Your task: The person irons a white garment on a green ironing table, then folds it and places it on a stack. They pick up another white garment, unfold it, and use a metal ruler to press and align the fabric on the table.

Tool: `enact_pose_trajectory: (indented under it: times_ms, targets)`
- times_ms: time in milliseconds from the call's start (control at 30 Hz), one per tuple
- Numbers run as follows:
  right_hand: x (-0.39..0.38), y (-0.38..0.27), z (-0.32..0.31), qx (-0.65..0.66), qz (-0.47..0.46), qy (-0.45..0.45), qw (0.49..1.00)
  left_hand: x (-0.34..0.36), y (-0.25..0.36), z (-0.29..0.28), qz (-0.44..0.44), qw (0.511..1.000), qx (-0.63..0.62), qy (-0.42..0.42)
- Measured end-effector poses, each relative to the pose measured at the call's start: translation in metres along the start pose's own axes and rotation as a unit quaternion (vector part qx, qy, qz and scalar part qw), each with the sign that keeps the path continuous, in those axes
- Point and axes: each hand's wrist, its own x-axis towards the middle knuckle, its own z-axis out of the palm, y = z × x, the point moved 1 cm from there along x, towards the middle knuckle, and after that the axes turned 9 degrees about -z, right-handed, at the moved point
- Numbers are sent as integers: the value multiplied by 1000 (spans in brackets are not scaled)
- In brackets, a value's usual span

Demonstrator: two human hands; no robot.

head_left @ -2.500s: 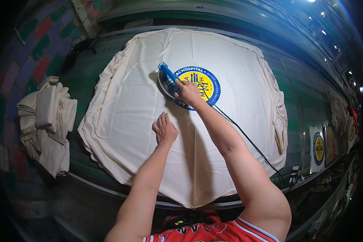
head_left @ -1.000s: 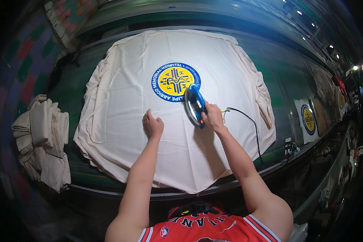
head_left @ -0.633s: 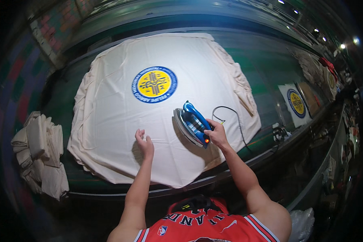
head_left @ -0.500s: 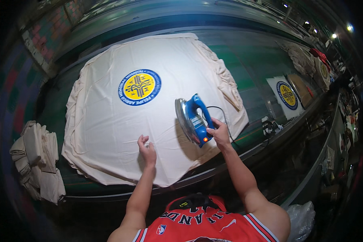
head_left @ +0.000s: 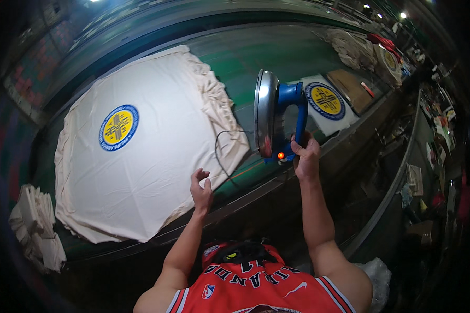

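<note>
My right hand [head_left: 306,158] grips the rear end of the handle of a blue clothes iron [head_left: 266,115]. The iron is tipped on its side in the air, its shiny soleplate facing left and an orange light glowing at its heel. From it a dark cord [head_left: 217,151] loops across the corner of a cream cloth [head_left: 154,172]. That cloth lies spread on the green table, with gathered edges and a round blue-and-yellow emblem [head_left: 118,128]. My left hand [head_left: 202,192] hovers at the cloth's near right edge, holding nothing, its fingers slightly bent and apart.
Folded cream cloths [head_left: 35,224] are piled at the table's left end. Right of the iron lie a sheet with a matching emblem [head_left: 325,101] and a brown board [head_left: 348,89]. Crumpled fabric [head_left: 344,47] sits farther back. A cluttered bench [head_left: 397,193] runs along the right.
My right hand has moved the iron right, from over the cloth to beyond its right edge. My left hand has shifted toward the cloth's near right edge. The view has turned rightward.
</note>
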Motion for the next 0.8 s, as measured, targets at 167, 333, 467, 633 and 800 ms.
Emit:
enact_pose_trajectory:
  times_ms: [167, 333, 467, 633, 800]
  targets:
    - [64, -41, -104, 15, -62, 45, 997, -14, 30, 135, 36, 998, -1, -60]
    - [113, -57, -189, 5, -89, 124, 988, -12, 54, 224, 113, 987, 77, -82]
    - [140, -60, -249, 4, -94, 169, 981, 10, 47, 283, 108, 969, 199, -96]
    - [179, -62, -310, -9, -88, 201, 976, 35, 32, 336, 23, 914, 381, -137]
    - [234, -57, -352, -32, -106, 198, 974, 77, 24, 376, 40, 868, 476, -138]
